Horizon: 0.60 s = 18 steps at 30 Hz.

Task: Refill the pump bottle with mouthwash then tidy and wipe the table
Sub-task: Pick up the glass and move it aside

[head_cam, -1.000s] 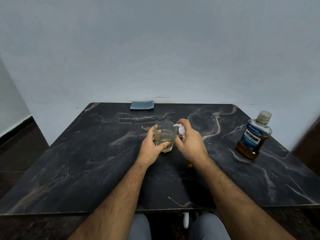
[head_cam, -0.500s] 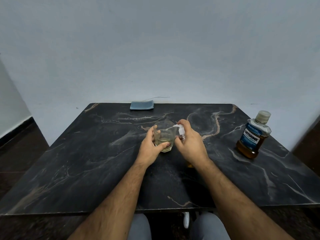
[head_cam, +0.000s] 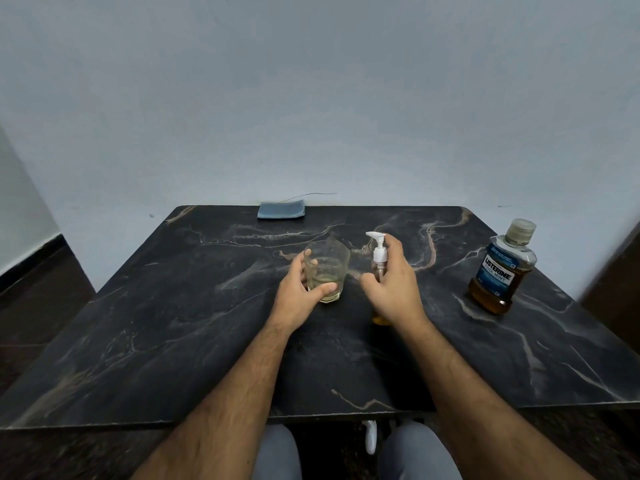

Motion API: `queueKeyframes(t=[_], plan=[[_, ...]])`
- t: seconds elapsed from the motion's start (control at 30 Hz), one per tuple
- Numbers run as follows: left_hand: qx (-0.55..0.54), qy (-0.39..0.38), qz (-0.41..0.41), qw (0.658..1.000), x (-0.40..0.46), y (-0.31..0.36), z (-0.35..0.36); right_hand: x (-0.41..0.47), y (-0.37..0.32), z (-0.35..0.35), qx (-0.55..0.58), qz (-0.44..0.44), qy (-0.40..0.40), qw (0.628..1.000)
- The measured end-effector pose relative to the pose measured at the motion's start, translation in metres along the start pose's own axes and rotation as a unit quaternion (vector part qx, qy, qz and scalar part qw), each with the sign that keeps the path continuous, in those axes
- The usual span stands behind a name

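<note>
Left hand (head_cam: pixel 298 296) grips glass (head_cam: pixel 327 270), thumb curled across front near base, fingers wrapped behind. Glass near table (head_cam: pixel 138 323) centre, pale liquid low inside. Right hand (head_cam: pixel 393 287) holds pump bottle (head_cam: pixel 379 261) just right of glass, fingers curled round body, index raised beside white pump head. Bottle body mostly hidden by hand; amber base peeks below palm. Mouthwash bottle (head_cam: pixel 501 268) upright far right, capped. Blue cloth (head_cam: pixel 281 209) at back edge. Versus half second ago: right hand off pump top, nozzle drawn clear of glass.
</note>
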<state>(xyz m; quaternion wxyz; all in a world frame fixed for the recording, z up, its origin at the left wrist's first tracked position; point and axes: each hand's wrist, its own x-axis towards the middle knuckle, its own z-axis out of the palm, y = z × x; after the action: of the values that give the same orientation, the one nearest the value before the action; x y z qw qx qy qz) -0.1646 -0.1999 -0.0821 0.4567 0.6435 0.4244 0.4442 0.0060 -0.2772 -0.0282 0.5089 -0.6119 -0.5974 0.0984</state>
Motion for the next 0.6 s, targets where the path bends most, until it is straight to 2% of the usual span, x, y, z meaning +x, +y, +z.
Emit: queueKeyframes(t=[0.17,0.4,0.6], plan=[[0.006,0.002,-0.004,1.0,-0.001,0.001,0.0,0.001,0.009,-0.006,-0.003,-0.011,0.013,1.0],[0.02,0.008,-0.008,1.0,-0.004,0.003,0.0,-0.005,0.021,-0.005,0.015,-0.003,-0.018,1.0],[0.029,0.01,-0.008,0.999,-0.004,0.004,0.0,-0.009,0.023,-0.013,0.053,0.052,-0.071,0.995]])
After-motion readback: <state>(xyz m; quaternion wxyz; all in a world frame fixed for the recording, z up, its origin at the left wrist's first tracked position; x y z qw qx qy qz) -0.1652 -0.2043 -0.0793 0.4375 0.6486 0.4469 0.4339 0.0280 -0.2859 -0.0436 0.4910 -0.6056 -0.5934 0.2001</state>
